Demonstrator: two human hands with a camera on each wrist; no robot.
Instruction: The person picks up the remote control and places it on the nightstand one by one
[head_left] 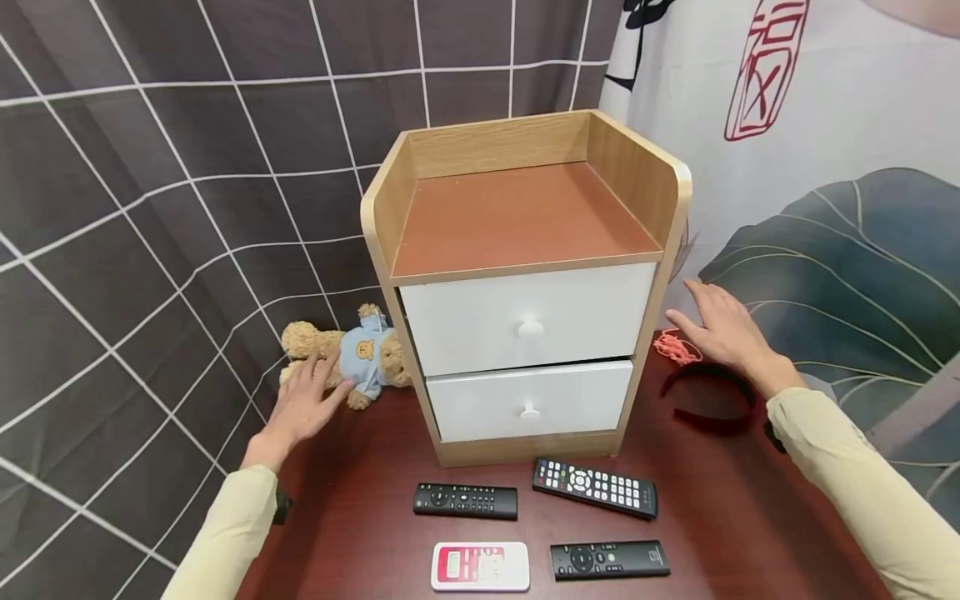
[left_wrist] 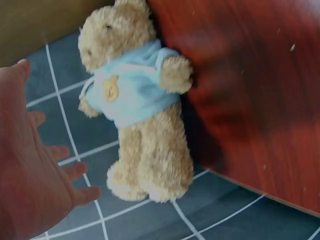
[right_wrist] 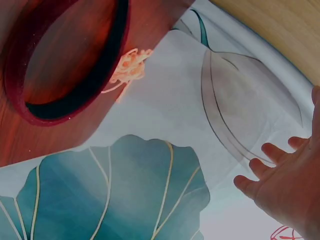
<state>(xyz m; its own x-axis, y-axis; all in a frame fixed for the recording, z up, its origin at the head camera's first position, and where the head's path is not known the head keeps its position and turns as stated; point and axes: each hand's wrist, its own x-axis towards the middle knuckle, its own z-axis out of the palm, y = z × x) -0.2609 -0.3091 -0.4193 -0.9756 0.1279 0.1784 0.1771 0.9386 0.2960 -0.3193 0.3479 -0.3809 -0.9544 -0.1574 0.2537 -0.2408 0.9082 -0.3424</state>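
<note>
My left hand [head_left: 303, 402] hovers with spread fingers by a teddy bear [head_left: 362, 348] in a light blue top, which lies on its side left of the cabinet. The left wrist view shows that palm [left_wrist: 30, 170] apart from the bear [left_wrist: 145, 105], with nothing held. On the other side, my right hand [head_left: 726, 329] is held up, its fingers extended, beside the cabinet [head_left: 525, 325] with two white drawers. Below it lie a dark red headband [head_left: 738, 385] and a bundle of coral string [head_left: 677, 347]. In the right wrist view the fingers hold nothing.
Both drawers look closed. In front of the cabinet lie a small black remote [head_left: 465, 501], a longer black remote [head_left: 596, 487], another black remote [head_left: 610, 559] and a white-and-pink remote [head_left: 480, 567]. A grid curtain [head_left: 150, 208] and a printed white curtain [head_left: 847, 108] hang behind.
</note>
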